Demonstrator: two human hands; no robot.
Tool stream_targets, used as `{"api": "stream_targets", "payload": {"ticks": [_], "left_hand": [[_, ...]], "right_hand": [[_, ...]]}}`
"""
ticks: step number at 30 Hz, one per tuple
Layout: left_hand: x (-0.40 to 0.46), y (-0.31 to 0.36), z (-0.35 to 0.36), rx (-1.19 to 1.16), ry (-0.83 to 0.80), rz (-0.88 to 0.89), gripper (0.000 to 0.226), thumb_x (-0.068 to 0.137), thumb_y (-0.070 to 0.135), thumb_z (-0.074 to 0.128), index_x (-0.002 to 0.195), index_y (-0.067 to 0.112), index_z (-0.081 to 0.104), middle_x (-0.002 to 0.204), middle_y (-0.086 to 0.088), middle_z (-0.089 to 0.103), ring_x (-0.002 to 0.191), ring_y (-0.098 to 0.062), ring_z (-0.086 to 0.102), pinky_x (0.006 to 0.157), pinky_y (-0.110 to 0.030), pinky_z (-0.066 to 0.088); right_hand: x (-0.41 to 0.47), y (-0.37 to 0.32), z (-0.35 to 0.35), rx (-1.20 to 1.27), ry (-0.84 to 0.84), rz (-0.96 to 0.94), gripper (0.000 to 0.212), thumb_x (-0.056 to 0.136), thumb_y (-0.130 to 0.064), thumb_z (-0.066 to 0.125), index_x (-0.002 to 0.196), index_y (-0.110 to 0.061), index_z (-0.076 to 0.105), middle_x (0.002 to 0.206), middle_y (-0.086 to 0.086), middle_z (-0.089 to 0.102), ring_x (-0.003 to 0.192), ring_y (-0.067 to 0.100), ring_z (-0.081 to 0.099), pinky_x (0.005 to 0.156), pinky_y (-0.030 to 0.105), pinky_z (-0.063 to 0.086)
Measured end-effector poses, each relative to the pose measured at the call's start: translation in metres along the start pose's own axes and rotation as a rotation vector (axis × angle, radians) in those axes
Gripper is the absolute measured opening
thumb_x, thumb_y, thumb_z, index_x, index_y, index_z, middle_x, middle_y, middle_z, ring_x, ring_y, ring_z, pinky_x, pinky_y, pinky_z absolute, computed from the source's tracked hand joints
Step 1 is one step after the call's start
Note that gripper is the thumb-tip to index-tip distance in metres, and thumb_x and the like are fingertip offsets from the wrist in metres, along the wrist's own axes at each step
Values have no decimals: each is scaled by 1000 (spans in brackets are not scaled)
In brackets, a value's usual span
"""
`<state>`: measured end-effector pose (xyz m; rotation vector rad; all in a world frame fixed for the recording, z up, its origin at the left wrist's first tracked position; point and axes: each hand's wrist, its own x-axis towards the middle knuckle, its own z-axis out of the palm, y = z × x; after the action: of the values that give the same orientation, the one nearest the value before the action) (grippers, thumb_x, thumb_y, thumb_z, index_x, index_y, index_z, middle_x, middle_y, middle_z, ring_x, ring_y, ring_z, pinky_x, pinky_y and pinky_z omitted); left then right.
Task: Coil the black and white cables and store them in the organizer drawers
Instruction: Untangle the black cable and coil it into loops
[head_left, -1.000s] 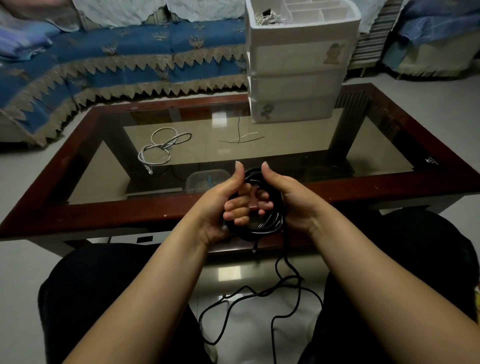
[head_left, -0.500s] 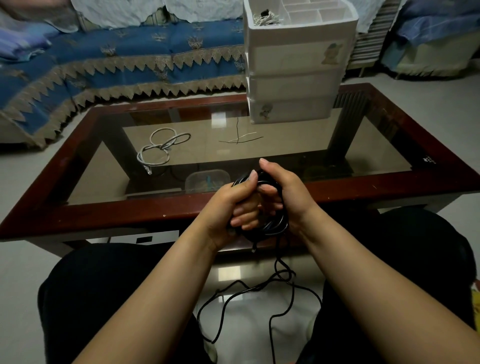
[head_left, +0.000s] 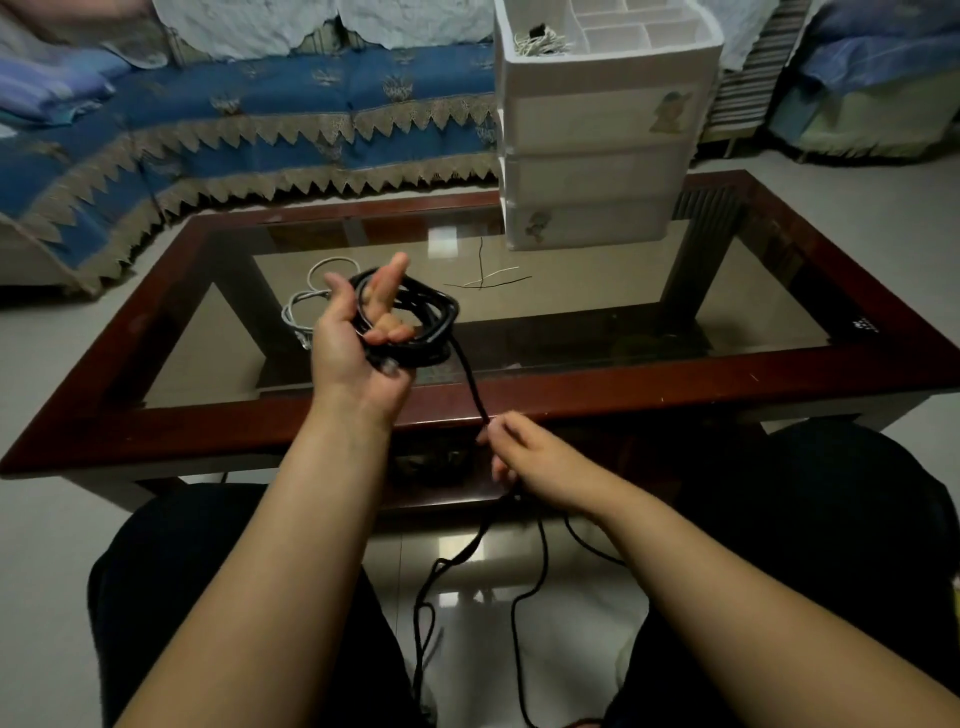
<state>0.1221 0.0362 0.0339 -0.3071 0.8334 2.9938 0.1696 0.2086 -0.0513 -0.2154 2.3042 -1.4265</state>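
My left hand (head_left: 358, 343) is raised over the glass table, holding a coil of the black cable (head_left: 431, 322) looped around its fingers. A taut strand runs from the coil down to my right hand (head_left: 524, 457), which pinches it near the table's front edge. The loose rest of the black cable lies on the floor between my knees. The white cable (head_left: 304, 306) lies loosely looped on the glass, partly hidden behind my left hand. The white organizer (head_left: 602, 171) with three shut drawers stands at the table's far side.
The table has a dark red wooden frame (head_left: 675, 374) around the glass. Thin twist ties (head_left: 488, 280) lie on the glass before the organizer. The organizer's open top tray holds a bundle of ties (head_left: 540, 44). A blue-covered sofa (head_left: 260, 119) runs behind the table.
My hands have separated. The left rose up and left with the coil; the right dropped down along the cable, pulling a strand taut.
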Motion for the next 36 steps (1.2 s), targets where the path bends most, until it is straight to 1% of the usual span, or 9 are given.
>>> {"api": "stream_targets", "payload": {"ticks": [3, 5, 10, 17, 21, 25, 28, 30, 36], "left_hand": [[7, 11, -4, 93, 111, 119, 51, 98, 48, 41, 116, 3, 59, 108, -7, 73, 35, -4, 39, 39, -10, 36], [7, 9, -7, 189, 151, 170, 50, 98, 49, 39, 110, 5, 61, 108, -5, 73, 36, -4, 38, 40, -10, 36], [1, -16, -14, 789, 126, 318, 48, 99, 48, 37, 111, 8, 61, 109, 0, 72, 40, -3, 43, 49, -15, 44], [-7, -41, -19, 1303, -125, 126, 39, 94, 48, 45, 84, 17, 68, 62, 4, 68, 58, -7, 63, 60, -23, 48], [-13, -37, -19, 1307, -297, -92, 35, 94, 38, 52, 74, 11, 62, 57, 1, 61, 54, -11, 58, 55, -27, 44], [-30, -50, -16, 1092, -342, -369, 40, 101, 28, 33, 78, 6, 57, 46, -2, 46, 34, -10, 40, 40, -22, 36], [-33, -54, -16, 776, -406, -592, 79, 87, 74, 18, 68, 7, 56, 38, 2, 35, 27, -7, 30, 35, -17, 30], [-31, -50, -17, 705, -441, -641, 88, 70, 86, 18, 68, 6, 56, 36, 3, 33, 25, -6, 29, 33, -15, 29], [-31, -40, -29, 572, -609, -701, 71, 56, 68, 74, 84, 6, 54, 40, 9, 39, 29, 1, 33, 34, -13, 28]], "right_hand": [[-2, -3, 0, -300, 269, -14, 22, 99, -37, 41, 117, -25, 45, 97, -2, 63, 87, 18, 62, 76, 39, 53], [-3, -10, 0, -521, 358, -72, 15, 100, -33, 38, 110, -24, 42, 84, 0, 63, 73, 21, 61, 64, 39, 52], [-14, -38, 3, -901, 211, -332, 22, 88, -10, 53, 106, -22, 46, 87, 3, 59, 77, 27, 60, 60, 39, 50], [-24, -80, -23, -932, 115, -583, 22, 93, -29, 54, 114, -23, 59, 110, 0, 65, 96, 18, 64, 79, 33, 51], [-25, -86, -40, -787, 153, -533, 36, 87, -43, 61, 114, -25, 45, 92, -5, 65, 84, 13, 62, 78, 31, 52], [-18, -96, -53, -653, 218, -454, 40, 78, -49, 67, 104, -28, 46, 87, -8, 61, 78, 8, 60, 69, 26, 52], [-9, -98, -58, -534, 189, -368, 38, 75, -51, 70, 96, -27, 48, 83, -8, 58, 74, 6, 56, 63, 22, 46], [-4, -96, -59, -343, 128, -324, 33, 76, -48, 70, 90, -25, 50, 80, -8, 57, 73, 7, 56, 65, 24, 48], [-5, -90, -82, -36, -249, -271, 20, 84, -23, 68, 100, -15, 60, 85, 3, 61, 81, 20, 60, 81, 35, 51]]}}
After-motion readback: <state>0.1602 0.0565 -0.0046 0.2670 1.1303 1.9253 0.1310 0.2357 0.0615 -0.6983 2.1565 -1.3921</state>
